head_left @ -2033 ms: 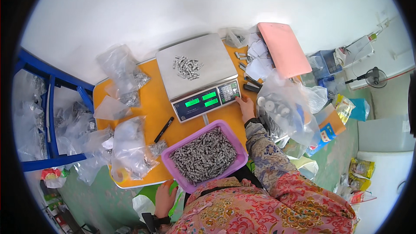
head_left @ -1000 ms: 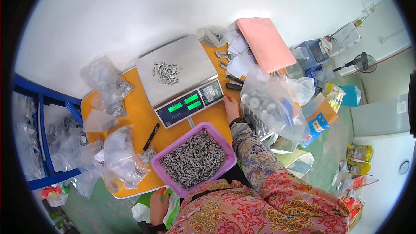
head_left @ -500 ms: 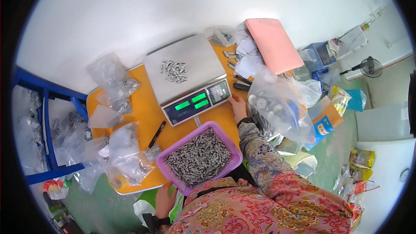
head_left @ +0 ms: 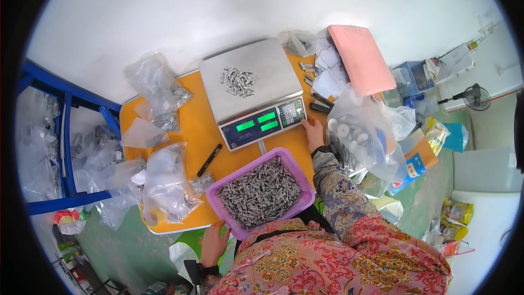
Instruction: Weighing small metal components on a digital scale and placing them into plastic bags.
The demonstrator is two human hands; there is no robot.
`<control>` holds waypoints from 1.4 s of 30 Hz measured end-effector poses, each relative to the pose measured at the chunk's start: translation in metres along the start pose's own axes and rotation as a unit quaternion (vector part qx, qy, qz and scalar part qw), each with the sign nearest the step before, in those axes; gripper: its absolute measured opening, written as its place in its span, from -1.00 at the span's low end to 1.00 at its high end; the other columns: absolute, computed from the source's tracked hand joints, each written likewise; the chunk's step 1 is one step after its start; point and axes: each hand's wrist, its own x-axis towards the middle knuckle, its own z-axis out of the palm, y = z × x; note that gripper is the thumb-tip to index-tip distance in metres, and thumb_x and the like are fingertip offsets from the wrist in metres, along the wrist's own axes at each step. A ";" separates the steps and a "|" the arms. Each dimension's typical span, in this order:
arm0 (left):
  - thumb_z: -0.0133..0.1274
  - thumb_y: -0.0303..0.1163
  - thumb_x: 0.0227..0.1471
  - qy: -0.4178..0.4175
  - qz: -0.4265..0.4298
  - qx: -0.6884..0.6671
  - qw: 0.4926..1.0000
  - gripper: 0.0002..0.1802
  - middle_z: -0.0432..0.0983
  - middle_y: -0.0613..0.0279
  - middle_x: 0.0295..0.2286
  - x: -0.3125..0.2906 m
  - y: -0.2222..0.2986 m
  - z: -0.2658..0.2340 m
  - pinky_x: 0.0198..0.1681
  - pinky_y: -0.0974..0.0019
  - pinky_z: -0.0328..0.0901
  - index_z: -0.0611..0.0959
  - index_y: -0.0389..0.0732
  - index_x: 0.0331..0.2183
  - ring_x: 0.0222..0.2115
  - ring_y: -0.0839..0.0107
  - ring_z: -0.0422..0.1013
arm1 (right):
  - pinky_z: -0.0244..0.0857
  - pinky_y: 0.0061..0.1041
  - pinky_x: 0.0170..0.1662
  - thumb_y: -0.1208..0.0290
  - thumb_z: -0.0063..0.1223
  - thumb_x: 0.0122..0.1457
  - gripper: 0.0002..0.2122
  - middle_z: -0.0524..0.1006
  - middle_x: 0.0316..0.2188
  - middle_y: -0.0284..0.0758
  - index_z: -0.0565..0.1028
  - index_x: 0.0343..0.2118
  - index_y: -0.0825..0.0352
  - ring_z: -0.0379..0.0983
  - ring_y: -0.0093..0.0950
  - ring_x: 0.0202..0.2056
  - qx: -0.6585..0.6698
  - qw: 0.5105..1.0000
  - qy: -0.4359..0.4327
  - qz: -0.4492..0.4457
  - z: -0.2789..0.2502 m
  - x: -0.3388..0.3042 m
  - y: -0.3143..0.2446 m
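the purple plastic tub of small grey metal parts (head_left: 266, 191) is held at its near left corner by the left hand (head_left: 214, 243), fingers closed on the rim. the right hand (head_left: 315, 134) is laid flat, fingers open, beside the silver weighing scale (head_left: 252, 92) on the orange bench (head_left: 202, 131).

I am counting one weighing scale (head_left: 252, 88) sitting on the orange table (head_left: 188, 131), its two green displays glowing; one loose heap of small metal parts (head_left: 238, 81) is lying on the pan, too many and too small to number; I am seeing one purple tray (head_left: 267, 192) holding a far bigger mass of the same parts, again beyond counting; one black pen (head_left: 209, 159) is lying beside it; one pink board (head_left: 361, 59) is resting at the table's right end; two hands are showing, the left hand (head_left: 213, 245) and the right hand (head_left: 315, 134); several clear plastic bags (head_left: 164, 186) are crowding the left side, at least four, the exact number being unclear.
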 end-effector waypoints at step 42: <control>-0.49 -0.17 0.25 0.213 0.051 -0.745 0.630 -0.43 0.05 0.08 0.15 0.376 0.055 -0.061 0.21 0.28 -0.11 0.11 -0.33 0.16 0.16 0.31 0.01 | -0.33 0.13 0.18 -0.06 0.28 -0.31 -0.16 0.02 0.20 -0.05 0.24 0.14 0.04 -0.23 0.16 0.20 -0.477 0.726 -0.263 -0.419 0.186 0.035 -0.139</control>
